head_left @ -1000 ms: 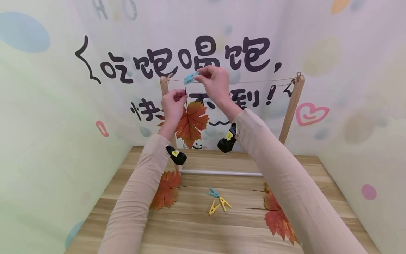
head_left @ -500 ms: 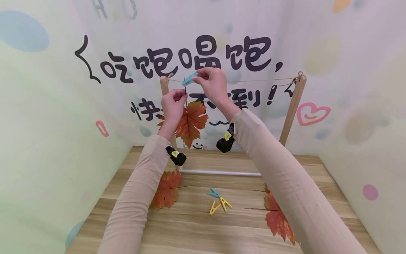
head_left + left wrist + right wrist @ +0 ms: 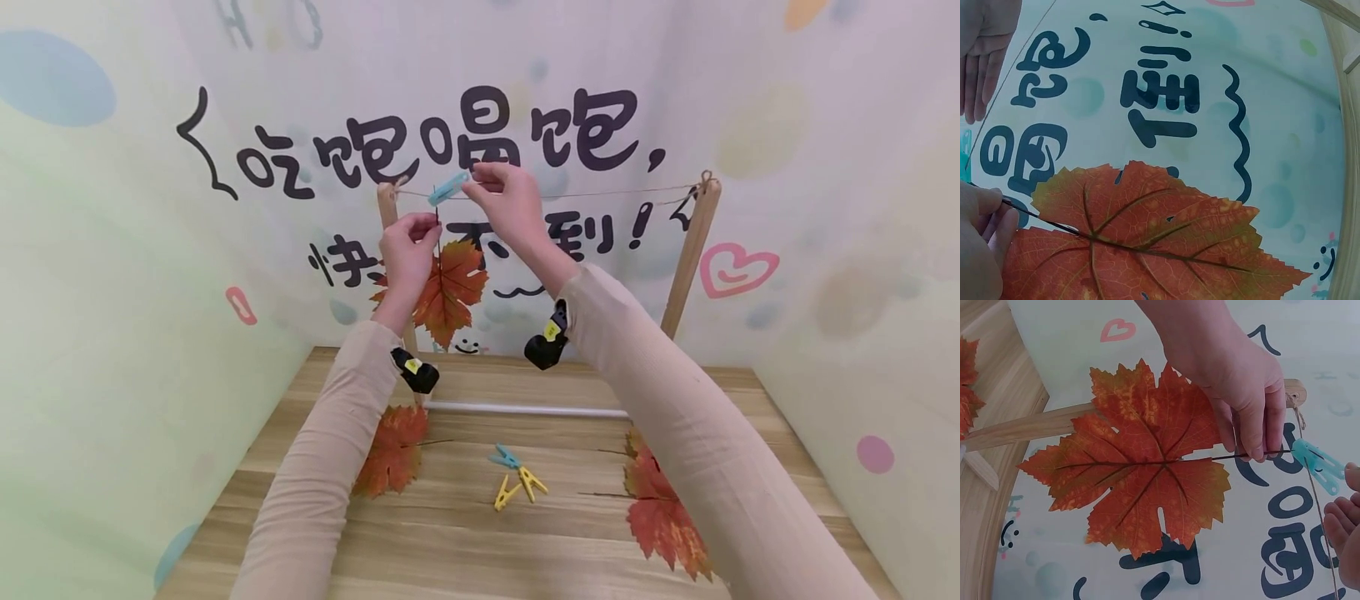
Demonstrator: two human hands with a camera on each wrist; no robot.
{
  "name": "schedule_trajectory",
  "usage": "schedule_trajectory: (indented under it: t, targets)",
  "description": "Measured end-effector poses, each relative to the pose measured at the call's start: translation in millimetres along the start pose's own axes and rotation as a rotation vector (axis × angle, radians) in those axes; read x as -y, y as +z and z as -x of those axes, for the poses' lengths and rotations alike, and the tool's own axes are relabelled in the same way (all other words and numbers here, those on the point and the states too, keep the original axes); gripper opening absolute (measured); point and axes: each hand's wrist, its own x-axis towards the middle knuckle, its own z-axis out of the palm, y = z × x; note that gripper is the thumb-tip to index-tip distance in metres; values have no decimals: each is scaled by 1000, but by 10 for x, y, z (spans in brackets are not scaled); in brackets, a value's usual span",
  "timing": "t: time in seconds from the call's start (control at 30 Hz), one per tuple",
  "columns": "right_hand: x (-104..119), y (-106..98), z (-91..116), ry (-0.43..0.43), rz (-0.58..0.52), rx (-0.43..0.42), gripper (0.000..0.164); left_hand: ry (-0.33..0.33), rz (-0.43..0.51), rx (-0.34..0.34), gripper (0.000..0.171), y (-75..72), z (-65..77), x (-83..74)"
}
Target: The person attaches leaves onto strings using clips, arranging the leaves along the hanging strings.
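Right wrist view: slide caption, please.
Left hand pinches the orange leaf by its stem; the blue clothespin meets the twine, right hand beside it.

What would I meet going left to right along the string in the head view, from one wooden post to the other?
Left post → blue peg → right hand → right post.

Upper peg (image 3: pixel 448 190) at cord (image 3: pixel 600 193), between left hand (image 3: pixel 408 252) and right hand (image 3: pixel 512 202). Upper leaf (image 3: pixel 453 287) below left hand. Left post (image 3: pixel 387 206) behind left hand; right post (image 3: pixel 688 262) well right of both. On table (image 3: pixel 465 558): left leaf (image 3: pixel 393 450) below left hand, three pegs (image 3: pixel 531 483) below right hand, right leaf (image 3: pixel 663 517) rightmost.
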Motion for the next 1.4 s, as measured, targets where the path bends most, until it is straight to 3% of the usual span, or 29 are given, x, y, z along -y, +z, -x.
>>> schedule_trajectory:
  t: [0.8,1.13,1.4]
  targets:
    - [-183,-462,479,-85,19,59,35,23,-53,-12,18,-27,54,-21]
    - [-341,-603,674,-30,4,98,37,48,-75,-19,17,-45,64,-27]
    - [-502,-707,829,-32,19,116,38,89,-98,-16,18,-107,179,-30]
